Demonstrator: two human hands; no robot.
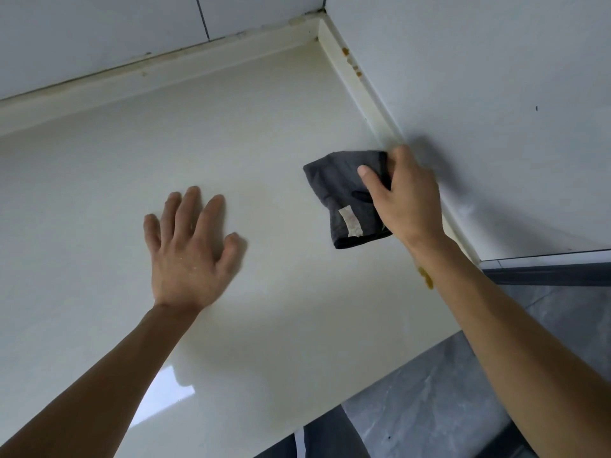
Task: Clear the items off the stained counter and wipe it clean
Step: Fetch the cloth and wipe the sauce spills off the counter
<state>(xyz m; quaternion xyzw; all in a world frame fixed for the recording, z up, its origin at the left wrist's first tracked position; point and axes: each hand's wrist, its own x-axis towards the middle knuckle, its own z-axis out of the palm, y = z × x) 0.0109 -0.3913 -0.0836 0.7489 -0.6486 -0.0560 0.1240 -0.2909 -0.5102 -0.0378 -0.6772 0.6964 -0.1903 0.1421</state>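
— Cream tabletop [231, 133] fills the frame, tiled walls at the top. Where's the cloth?

— Dark cloth [344, 193] lies right of centre by the side wall, right hand [401, 200] grasping it. Left hand [190, 246] rests flat, grip released, centre-left. Yellow stain [426, 279] near the right forearm.

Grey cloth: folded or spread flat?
Folded. The grey cloth is a compact doubled pad with layered edges, gripped by the right hand on the counter.
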